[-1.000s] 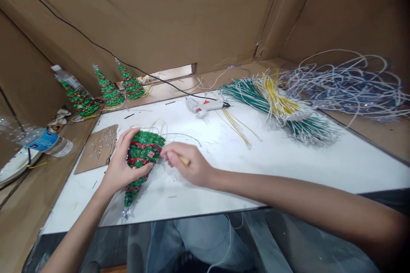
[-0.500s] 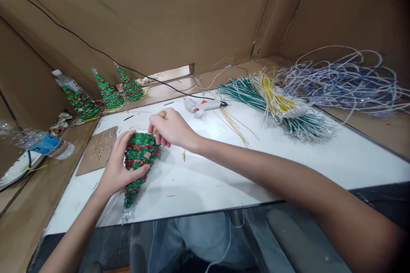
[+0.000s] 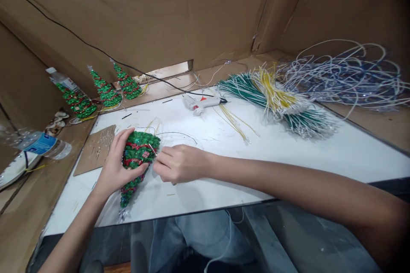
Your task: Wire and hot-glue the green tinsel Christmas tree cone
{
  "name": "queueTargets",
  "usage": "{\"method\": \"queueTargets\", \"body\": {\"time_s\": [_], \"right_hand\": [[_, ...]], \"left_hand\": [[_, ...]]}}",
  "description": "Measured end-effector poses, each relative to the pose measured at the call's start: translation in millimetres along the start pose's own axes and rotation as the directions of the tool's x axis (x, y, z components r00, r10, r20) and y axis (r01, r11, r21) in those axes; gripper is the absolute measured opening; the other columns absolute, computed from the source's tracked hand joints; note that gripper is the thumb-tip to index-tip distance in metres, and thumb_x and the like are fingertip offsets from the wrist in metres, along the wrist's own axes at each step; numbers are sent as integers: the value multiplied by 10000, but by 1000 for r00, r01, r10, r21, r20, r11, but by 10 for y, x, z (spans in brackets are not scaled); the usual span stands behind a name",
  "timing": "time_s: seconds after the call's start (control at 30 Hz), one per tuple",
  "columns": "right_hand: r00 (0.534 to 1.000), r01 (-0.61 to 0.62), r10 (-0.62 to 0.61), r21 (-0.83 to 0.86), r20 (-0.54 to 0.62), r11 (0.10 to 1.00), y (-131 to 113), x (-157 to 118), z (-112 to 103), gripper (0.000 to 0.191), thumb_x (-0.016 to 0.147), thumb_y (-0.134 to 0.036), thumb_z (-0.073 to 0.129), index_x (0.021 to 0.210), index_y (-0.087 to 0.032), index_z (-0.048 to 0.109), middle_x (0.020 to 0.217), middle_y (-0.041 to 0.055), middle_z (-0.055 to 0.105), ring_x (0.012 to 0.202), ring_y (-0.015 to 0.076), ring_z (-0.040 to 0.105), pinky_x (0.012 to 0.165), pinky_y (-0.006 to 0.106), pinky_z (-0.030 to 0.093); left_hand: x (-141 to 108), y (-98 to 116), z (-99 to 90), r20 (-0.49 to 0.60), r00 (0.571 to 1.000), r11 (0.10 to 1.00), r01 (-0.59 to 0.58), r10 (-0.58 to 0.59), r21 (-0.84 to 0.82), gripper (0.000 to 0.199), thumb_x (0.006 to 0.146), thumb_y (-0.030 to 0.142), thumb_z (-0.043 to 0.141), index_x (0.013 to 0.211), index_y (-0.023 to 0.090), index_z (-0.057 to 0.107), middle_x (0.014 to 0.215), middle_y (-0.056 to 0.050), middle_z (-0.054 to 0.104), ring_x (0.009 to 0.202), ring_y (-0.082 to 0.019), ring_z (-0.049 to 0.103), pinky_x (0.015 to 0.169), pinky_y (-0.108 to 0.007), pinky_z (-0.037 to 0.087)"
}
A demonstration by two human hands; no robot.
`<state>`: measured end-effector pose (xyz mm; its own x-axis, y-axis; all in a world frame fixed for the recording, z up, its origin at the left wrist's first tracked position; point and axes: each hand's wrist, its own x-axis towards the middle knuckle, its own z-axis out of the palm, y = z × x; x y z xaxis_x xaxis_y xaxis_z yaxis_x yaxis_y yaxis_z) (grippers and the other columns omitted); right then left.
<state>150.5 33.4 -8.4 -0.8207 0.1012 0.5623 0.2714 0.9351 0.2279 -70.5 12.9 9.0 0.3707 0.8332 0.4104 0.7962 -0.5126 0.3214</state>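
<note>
A small green tinsel Christmas tree (image 3: 136,151) with red garland and tiny ornaments lies on the white board, its tip towards me and its base away. My left hand (image 3: 120,164) holds it, with the thumb on one side and the fingers on the other. My right hand (image 3: 177,164) is closed in a fist beside the tree's right side. From the fist a thin metal shaft, apparently of an awl (image 3: 153,150), points at the tree near its base; the handle is hidden. Thin yellow and dark wires (image 3: 153,126) stick out beyond the base.
A white glue gun (image 3: 201,102) lies at the back of the board (image 3: 224,179). Bundled green and yellow wires (image 3: 272,94) and tangled white cable (image 3: 346,76) are to the right. Several finished trees (image 3: 104,89), water bottles (image 3: 48,145) and a cardboard piece (image 3: 94,149) are left.
My right hand has come down and towards me from above the tree's base to its right side, turning so the metal shaft shows. My left hand keeps its hold on the tree.
</note>
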Motion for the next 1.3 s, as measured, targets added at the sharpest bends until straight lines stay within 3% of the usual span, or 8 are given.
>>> {"method": "queueTargets", "body": {"time_s": [0.1,0.2,0.3,0.4,0.47,0.63,0.97,1.3], "right_hand": [[931,-364,358,223,68,905,41,253,-96,222,896,-240,412,783,-139,574,647,38,600,566,134,517,506,260,341],[658,-638,731,650,181,414,148,434,-161,254,852,-250,410,641,-164,523,525,-3,554,494,102,496,495,226,370],[425,-574,774,801,469,-171,239,457,-170,202,801,-242,404,649,-174,518,437,-20,529,384,108,491,406,216,393],[352,-435,728,791,589,-430,193,331,-181,152,782,-205,400,698,-170,522,459,-21,553,386,115,527,405,226,447],[382,-380,759,838,528,-392,98,198,-234,164,801,-205,397,717,-167,532,499,-27,560,403,100,530,417,216,451],[546,-396,821,915,167,77,-13,-59,-463,199,825,-256,465,709,-163,596,542,-35,536,469,68,506,428,175,391],[394,-358,879,926,268,-122,337,-115,-284,132,842,-305,486,805,-192,544,660,-34,584,532,82,547,443,186,428],[251,-334,947,937,199,-108,477,-263,-324,111,814,-295,512,810,-195,559,642,-33,594,465,81,532,459,218,437]], "left_hand": [[5,27,2,19,1000,1000,-14,13,11,797,710,324,688,1408,235,313,1409,-126,381,1330,-334,379,1111,-521,318],[5,39,15,12,1000,1000,-3,3,6,803,713,347,699,1406,237,309,1404,-122,395,1322,-330,390,1107,-517,326],[7,37,31,-1,1000,1000,9,-9,1,795,718,359,706,1399,230,317,1399,-120,402,1315,-319,395,1105,-505,332],[13,27,42,3,1000,1000,13,-13,-16,800,713,363,714,1397,230,322,1397,-118,401,1314,-312,392,1106,-499,333],[18,15,45,4,1000,999,28,-28,-31,809,711,370,719,1402,238,320,1395,-115,402,1313,-314,393,1101,-506,339],[9,-46,55,-21,996,993,82,-84,-89,826,683,380,742,1397,274,340,1383,-103,415,1286,-333,426,1059,-528,394],[-85,-77,44,-154,976,966,115,-153,-231,827,700,392,732,1411,253,334,1410,-119,390,1304,-343,437,1049,-513,444],[-33,75,-310,-389,829,880,-232,402,415,965,616,340,799,1407,471,262,1447,21,326,1257,-370,466,1012,-660,463]]}}
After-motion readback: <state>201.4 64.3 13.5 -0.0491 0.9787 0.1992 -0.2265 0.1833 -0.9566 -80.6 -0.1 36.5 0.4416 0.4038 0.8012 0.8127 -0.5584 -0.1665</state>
